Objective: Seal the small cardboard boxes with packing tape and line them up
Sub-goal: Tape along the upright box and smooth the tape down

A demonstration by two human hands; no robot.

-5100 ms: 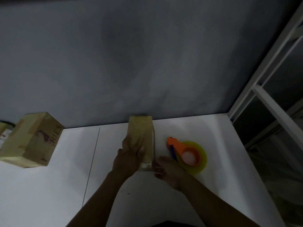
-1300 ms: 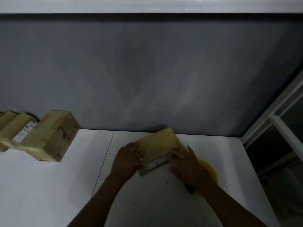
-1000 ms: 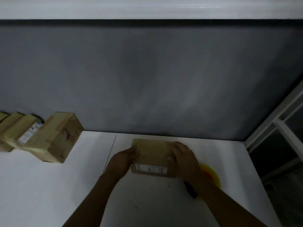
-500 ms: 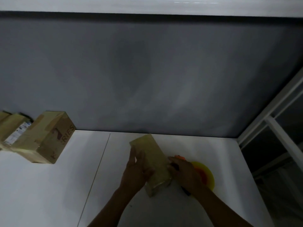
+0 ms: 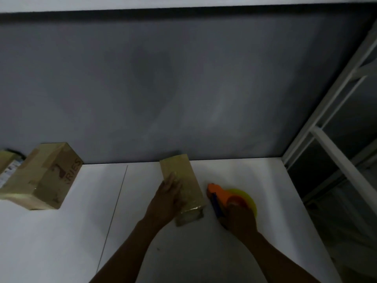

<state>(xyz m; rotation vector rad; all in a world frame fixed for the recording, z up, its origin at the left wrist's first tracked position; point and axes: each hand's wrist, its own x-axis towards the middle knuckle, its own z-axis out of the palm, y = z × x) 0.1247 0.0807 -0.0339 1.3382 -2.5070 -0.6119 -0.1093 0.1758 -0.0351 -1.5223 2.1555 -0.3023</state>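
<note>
The box (image 5: 184,180) is laid on the table (image 5: 61,242) dead ahead, long axis pointed at the wall, pressed down by the flat left hand (image 5: 168,198). The tape dispenser (image 5: 223,196) just right of it is covered by the right hand (image 5: 239,218); whether it's actually gripped can't be told, too dark.

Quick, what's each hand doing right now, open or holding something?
Left hand: open, fingers flat on top of the box.
Right hand: on the tape dispenser; too dim to tell whether it grips.
</note>
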